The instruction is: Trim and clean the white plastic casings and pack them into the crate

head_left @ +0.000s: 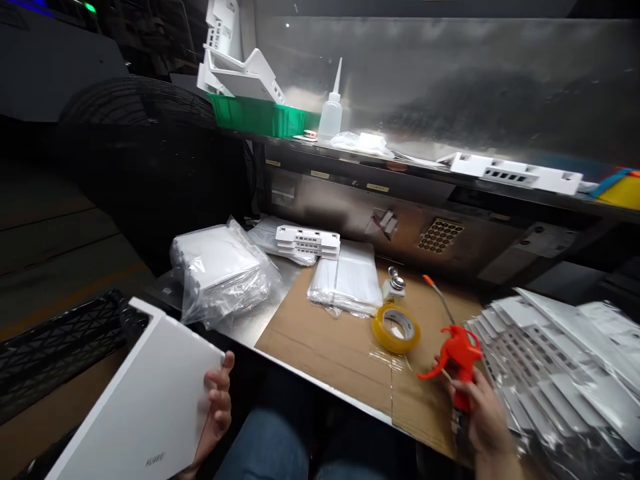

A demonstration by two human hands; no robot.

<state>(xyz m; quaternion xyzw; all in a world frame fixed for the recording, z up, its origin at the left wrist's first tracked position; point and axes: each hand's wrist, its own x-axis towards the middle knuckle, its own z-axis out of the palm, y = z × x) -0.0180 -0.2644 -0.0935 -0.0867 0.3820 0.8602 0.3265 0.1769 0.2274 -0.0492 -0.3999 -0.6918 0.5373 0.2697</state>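
My left hand is closed around the right edge of a white plastic housing marked HUAWEI, tilted off the bench's front edge at lower left. In my right hand is a red air blow gun, its thin metal nozzle with an orange tip pointing up and left. The fingers wrap its handle, slightly blurred. Left of the blow gun, a roll of yellow tape lies on the cardboard. Behind the tape stands a small pump bottle with a metal top.
Bagged white housings are stacked at right. Another bagged stack sits at left, near clear plastic bags and white port panels. The shelf above holds a green bin, a squeeze bottle and a white panel.
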